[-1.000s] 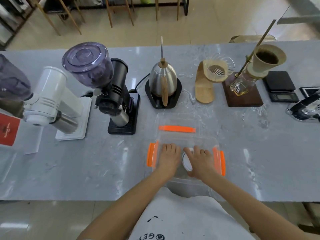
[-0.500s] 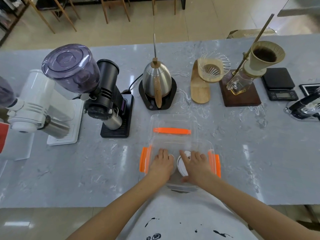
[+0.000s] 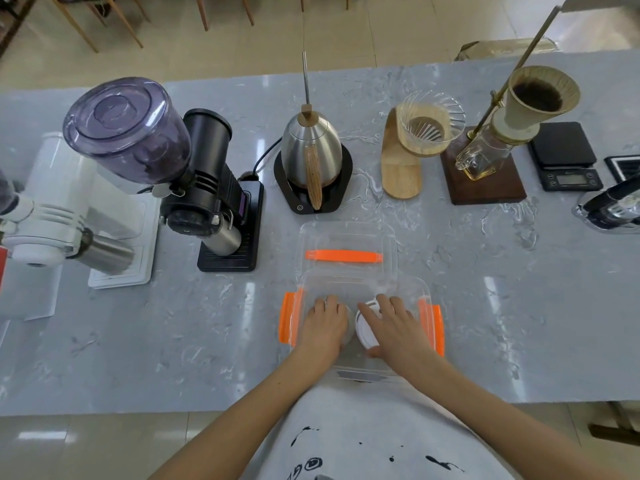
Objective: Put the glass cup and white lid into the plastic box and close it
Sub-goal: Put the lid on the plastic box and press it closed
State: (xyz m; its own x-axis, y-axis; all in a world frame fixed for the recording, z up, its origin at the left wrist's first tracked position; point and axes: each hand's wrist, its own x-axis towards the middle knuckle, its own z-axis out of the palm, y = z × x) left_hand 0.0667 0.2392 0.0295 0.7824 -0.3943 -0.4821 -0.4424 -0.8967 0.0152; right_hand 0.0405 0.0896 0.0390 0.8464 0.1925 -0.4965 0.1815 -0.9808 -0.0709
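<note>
Hands are both down inside the plastic box (image 3: 363, 289), which sits lower centre of the frame at the near edge of the grey marble counter (image 3: 519, 306). Box is clear with orange latches (image 3: 286, 318) on its left and right ends, so its long axis runs left to right across the picture. Left hand (image 3: 325, 323) is palm down with the fingers curled together over the glass cup (image 3: 350, 323); only a sliver of glass peeks out at the thumb side, so I can't tell which way the cup points or whether it's upright. Right hand (image 3: 394, 323) lies over the white lid (image 3: 364, 329), fingers a bit spread, thumb touching the lid's near edge. Looks like the lid is lying roughly flat, its round face up toward the camera, just beside the cup in the middle of the box. Can't really tell if the right hand is gripping or just resting on it. Box cover (image 3: 346, 249) is lying on the counter just above the box in the frame, touching or nearly so, with its orange handle strip (image 3: 344, 255) also running left to right. Further up sit a black grinder (image 3: 207, 188), a steel kettle (image 3: 311, 150) and a glass dripper (image 3: 427, 128).
</note>
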